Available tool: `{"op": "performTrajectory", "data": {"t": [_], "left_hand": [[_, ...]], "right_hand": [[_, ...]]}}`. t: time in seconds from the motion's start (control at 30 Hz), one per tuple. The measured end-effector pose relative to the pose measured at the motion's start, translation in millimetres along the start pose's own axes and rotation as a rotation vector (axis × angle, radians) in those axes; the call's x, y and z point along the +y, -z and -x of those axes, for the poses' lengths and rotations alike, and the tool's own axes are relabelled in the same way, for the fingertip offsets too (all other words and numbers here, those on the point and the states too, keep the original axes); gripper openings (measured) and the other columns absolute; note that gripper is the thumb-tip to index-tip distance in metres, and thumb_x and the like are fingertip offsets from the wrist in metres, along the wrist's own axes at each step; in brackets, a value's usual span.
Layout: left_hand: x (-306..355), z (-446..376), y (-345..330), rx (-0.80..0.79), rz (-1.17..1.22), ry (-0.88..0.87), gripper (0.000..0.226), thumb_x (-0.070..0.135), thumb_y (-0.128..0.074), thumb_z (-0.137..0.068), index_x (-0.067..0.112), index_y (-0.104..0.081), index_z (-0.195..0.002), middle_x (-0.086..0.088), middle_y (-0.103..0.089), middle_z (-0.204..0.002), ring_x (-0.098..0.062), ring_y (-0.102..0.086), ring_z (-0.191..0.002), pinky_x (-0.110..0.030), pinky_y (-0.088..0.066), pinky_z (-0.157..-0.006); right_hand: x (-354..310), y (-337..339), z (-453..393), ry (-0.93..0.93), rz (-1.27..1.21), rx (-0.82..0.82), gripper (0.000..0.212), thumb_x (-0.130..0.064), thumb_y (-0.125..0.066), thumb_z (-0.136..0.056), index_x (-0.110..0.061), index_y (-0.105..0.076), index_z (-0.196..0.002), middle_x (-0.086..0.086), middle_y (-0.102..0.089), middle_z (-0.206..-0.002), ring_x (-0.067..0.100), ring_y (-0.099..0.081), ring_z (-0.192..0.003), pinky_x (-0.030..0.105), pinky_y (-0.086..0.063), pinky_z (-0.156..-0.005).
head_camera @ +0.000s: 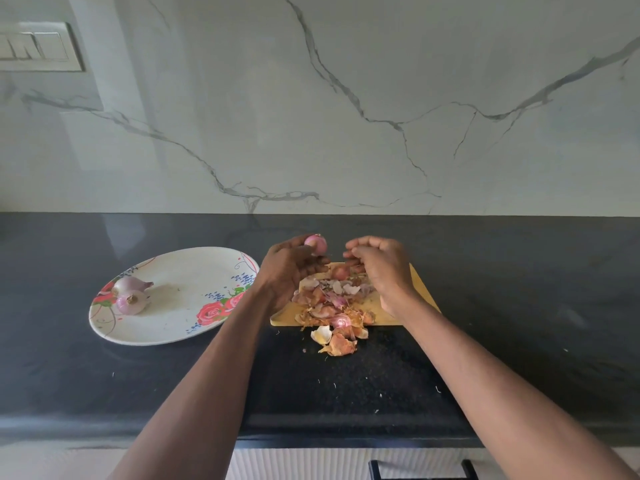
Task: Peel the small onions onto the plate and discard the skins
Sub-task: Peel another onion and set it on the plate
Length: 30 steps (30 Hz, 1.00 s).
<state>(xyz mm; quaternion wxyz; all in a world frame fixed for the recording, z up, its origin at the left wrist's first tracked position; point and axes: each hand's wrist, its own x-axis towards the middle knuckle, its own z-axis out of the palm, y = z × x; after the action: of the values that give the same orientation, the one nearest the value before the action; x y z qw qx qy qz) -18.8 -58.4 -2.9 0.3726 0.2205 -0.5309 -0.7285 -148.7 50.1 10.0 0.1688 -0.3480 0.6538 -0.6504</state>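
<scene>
Wooden board (pixel 420 289) held the skins (pixel 332 299); above it our left hand (pixel 287 268) gripped an onion (pixel 316 244), right hand (pixel 377 265) fingers curled, pinching unclear; two onions (pixel 131 295) on the plate (pixel 180 327) left of it; no writing seen

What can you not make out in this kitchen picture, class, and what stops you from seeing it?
- Head view: whether the right hand pinches a skin; its curled fingers hide it.
- Head view: most of the onion that the left hand holds; the fingers cover it.
- Head view: the cutting board top; skins and hands cover it.
- Head view: the wall switch, cut off by the left edge.
</scene>
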Motion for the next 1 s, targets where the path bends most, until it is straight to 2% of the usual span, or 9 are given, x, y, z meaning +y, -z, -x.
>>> {"op": "performTrajectory", "data": {"t": [0.1,0.17,0.3,0.4,0.53,0.67,0.8,0.93,1.0], "left_hand": [[5,3,-2,0.044,0.111,0.038,0.02,0.005,-0.049,-0.102,-0.005,-0.065,-0.109,-0.019,-0.065,-0.101,-0.027,-0.067,-0.083,-0.03,-0.061,-0.072],[6,3,-1,0.086,0.169,0.059,0.021,0.008,-0.05,-0.103,-0.007,-0.064,-0.107,-0.021,-0.066,-0.099,-0.028,-0.069,-0.08,-0.031,-0.062,-0.071],[8,7,0,0.098,0.302,0.077,0.019,0.001,-0.047,-0.103,-0.01,-0.062,-0.107,-0.026,-0.066,-0.107,-0.038,-0.068,-0.104,-0.038,-0.062,-0.084],[11,15,1,0.05,0.37,0.079,0.021,-0.006,-0.043,-0.101,-0.012,-0.059,-0.113,-0.031,-0.06,-0.125,-0.042,-0.061,-0.122,-0.038,-0.06,-0.089],[13,28,4,0.048,0.316,0.079,0.02,-0.007,-0.049,-0.099,-0.006,-0.06,-0.115,-0.031,-0.062,-0.125,-0.036,-0.07,-0.107,-0.032,-0.061,-0.086],[14,43,12,0.068,0.294,0.05,0.037,-0.013,-0.057,-0.09,-0.006,-0.058,-0.126,-0.026,-0.069,-0.116,-0.036,-0.069,-0.106,-0.04,-0.056,-0.096],[18,65,22,0.113,0.293,0.009,0.028,-0.009,-0.06,-0.09,-0.007,-0.06,-0.118,-0.025,-0.072,-0.097,-0.029,-0.073,-0.081,-0.035,-0.062,-0.081],[23,84,37,0.179,0.245,-0.035,0.015,0.003,-0.063,-0.094,-0.007,-0.063,-0.106,-0.024,-0.067,-0.096,-0.031,-0.071,-0.081,-0.03,-0.061,-0.068],[21,93,46,0.203,0.205,-0.078,0.011,0.005,-0.068,-0.092,-0.004,-0.064,-0.099,-0.02,-0.064,-0.092,-0.031,-0.069,-0.084,-0.032,-0.06,-0.074]], "right_hand": [[3,-2,8,0.147,0.129,-0.044,0.012,-0.007,-0.063,-0.094,-0.01,-0.075,-0.092,-0.001,-0.072,-0.07,-0.004,-0.066,-0.056,0.005,-0.044,-0.052],[6,-3,13,0.268,0.243,-0.049,0.009,-0.013,-0.069,-0.093,-0.01,-0.077,-0.092,-0.003,-0.073,-0.075,-0.008,-0.064,-0.06,0.003,-0.041,-0.052],[10,-3,18,0.411,0.361,-0.023,0.031,-0.002,-0.061,-0.096,-0.01,-0.067,-0.126,-0.005,-0.068,-0.109,-0.023,-0.058,-0.068,0.0,-0.044,-0.059],[11,-1,22,0.506,0.458,0.01,0.035,0.0,-0.06,-0.095,-0.007,-0.064,-0.13,0.002,-0.068,-0.113,-0.005,-0.066,-0.068,0.012,-0.056,-0.068],[11,2,27,0.611,0.557,0.09,0.026,0.001,-0.063,-0.093,0.001,-0.069,-0.119,0.012,-0.073,-0.107,0.008,-0.065,-0.078,0.001,-0.045,-0.067],[10,0,32,0.633,0.523,0.166,0.023,0.002,-0.063,-0.093,0.002,-0.07,-0.115,0.012,-0.074,-0.1,0.008,-0.061,-0.078,0.033,-0.055,-0.087],[17,-10,36,0.588,0.499,0.157,0.024,-0.005,-0.061,-0.095,-0.005,-0.07,-0.117,0.009,-0.074,-0.106,0.022,-0.071,-0.087,0.041,-0.061,-0.077],[12,-28,52,0.649,0.51,0.129,0.022,0.0,-0.063,-0.091,-0.003,-0.073,-0.111,0.01,-0.075,-0.105,0.027,-0.07,-0.09,0.04,-0.059,-0.079],[6,-42,60,0.684,0.507,0.112,0.02,0.001,-0.064,-0.09,-0.003,-0.074,-0.107,0.01,-0.075,-0.103,0.03,-0.069,-0.09,0.039,-0.057,-0.079]]}}
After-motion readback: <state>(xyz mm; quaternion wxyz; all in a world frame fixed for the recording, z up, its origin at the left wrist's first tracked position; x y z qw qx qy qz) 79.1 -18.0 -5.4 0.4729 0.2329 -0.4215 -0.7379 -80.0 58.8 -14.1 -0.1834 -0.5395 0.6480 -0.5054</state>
